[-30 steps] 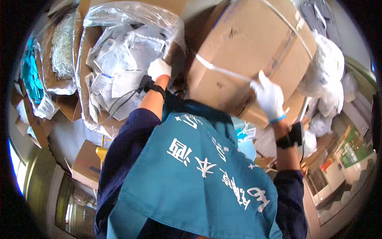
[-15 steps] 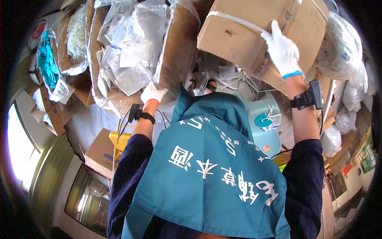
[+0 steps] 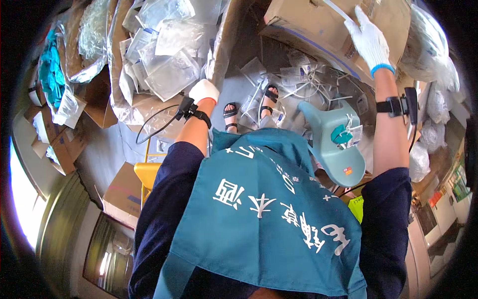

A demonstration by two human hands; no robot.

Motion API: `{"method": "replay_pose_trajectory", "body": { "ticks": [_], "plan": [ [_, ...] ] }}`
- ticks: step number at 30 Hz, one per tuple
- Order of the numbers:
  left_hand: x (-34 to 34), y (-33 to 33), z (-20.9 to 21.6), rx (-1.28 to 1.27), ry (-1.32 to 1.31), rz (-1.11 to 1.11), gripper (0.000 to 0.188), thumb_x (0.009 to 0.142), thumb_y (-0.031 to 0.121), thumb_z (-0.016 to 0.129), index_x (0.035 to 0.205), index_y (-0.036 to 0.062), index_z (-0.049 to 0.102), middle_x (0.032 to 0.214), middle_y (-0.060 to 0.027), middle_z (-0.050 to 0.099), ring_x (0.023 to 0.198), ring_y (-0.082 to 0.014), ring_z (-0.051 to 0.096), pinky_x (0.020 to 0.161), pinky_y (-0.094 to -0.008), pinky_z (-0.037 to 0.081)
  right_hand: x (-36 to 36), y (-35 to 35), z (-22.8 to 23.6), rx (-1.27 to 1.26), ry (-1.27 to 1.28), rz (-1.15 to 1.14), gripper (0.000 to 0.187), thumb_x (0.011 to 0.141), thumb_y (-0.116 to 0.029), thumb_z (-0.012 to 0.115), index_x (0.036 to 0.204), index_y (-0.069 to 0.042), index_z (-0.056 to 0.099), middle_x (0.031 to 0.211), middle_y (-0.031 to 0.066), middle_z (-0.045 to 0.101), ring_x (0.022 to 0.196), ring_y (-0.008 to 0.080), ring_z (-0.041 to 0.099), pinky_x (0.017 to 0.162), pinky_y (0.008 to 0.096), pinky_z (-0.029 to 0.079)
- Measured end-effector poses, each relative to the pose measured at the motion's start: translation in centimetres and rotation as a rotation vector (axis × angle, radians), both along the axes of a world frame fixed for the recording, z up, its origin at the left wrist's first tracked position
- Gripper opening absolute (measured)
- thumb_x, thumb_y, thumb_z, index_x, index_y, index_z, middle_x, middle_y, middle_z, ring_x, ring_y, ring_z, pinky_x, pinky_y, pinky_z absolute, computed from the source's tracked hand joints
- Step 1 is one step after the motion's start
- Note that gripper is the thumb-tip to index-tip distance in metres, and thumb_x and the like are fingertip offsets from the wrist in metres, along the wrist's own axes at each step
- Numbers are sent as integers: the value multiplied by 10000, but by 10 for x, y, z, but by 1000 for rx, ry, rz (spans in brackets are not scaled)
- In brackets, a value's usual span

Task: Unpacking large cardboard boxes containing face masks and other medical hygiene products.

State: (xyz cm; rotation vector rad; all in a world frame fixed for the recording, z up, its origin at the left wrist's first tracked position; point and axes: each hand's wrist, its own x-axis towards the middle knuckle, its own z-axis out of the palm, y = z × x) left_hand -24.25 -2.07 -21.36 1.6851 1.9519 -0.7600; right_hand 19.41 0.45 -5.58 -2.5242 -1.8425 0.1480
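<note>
My left hand point(image 3: 204, 91), in a white glove, is closed over the near right corner of an open cardboard box point(image 3: 222, 49). Its fingertips are partly hidden. Clear plastic lines this box, and many flat transparent packets point(image 3: 174, 74) fill it. My right hand point(image 3: 369, 44), also gloved in white, lies against a large closed carton point(image 3: 318, 32) at the far right, fingers stretched out. A white strap point(image 3: 339, 10) runs over the carton close to its fingertips. Black devices are strapped to both my wrists.
A pale blue plastic chair point(image 3: 326, 144) holds a teal cloth point(image 3: 341, 134). Loose packets and white straps point(image 3: 298, 82) litter the floor by my feet. Left stand a yellow stool point(image 3: 146, 174), a carton point(image 3: 119, 197) and a bag with teal items point(image 3: 51, 74). Filled clear bags point(image 3: 428, 55) line the right.
The large carton has shifted farther away and up in view, with my right hand still against it. More floor, my feet and the chair now show. My left hand stays at the box corner.
</note>
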Motion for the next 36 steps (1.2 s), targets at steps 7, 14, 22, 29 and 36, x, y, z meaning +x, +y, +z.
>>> {"method": "replay_pose_trajectory", "body": {
  "ticks": [7, 14, 22, 29, 36],
  "plan": [
    [-3, 1, -1, -12, -125, -70, 233, 833, 230, 596, 940, 67, 724, 963, -161, 706, 926, -291, 690, 782, -385, 540, -73, -50, 2, 65, -44, 505, 288, 940, -261, 495, 1062, -55, 654, 954, 153, 678, 820, 321, 658, 724, 416, 535],
    [-21, 9, 5, -109, -274, -90, 302, 841, 282, 571, 1002, 71, 715, 1024, -168, 690, 983, -317, 666, 835, -392, 517, -208, -172, 0, -256, 402, 208, 279, 922, -239, 529, 1063, -44, 671, 934, 166, 674, 797, 288, 664, 716, 376, 528],
    [-64, -11, 47, 72, -779, -19, 707, 768, 458, 682, 1288, 12, 507, 1241, -230, 569, 1160, -352, 544, 982, -402, 423, -251, -272, -91, -336, 448, 230, 214, 909, -295, 522, 892, -149, 677, 787, 120, 678, 729, 310, 664, 638, 434, 517],
    [-47, -75, 41, 485, -649, -87, 686, 817, 253, 662, 1416, 91, 370, 1296, -196, 516, 1178, -370, 494, 1001, -456, 393, -270, -267, -77, -287, 497, 108, 217, 862, -300, 565, 800, -106, 638, 796, 160, 644, 743, 364, 631, 664, 474, 500],
    [-83, -115, 31, 542, -413, -355, 550, 802, 144, 652, 1316, 54, 477, 1177, -138, 592, 1152, -289, 520, 1036, -449, 350, -296, -276, -85, -142, 543, -70, 156, 844, -254, 571, 830, -126, 659, 759, 159, 651, 735, 350, 641, 644, 469, 493]
  ]
}}
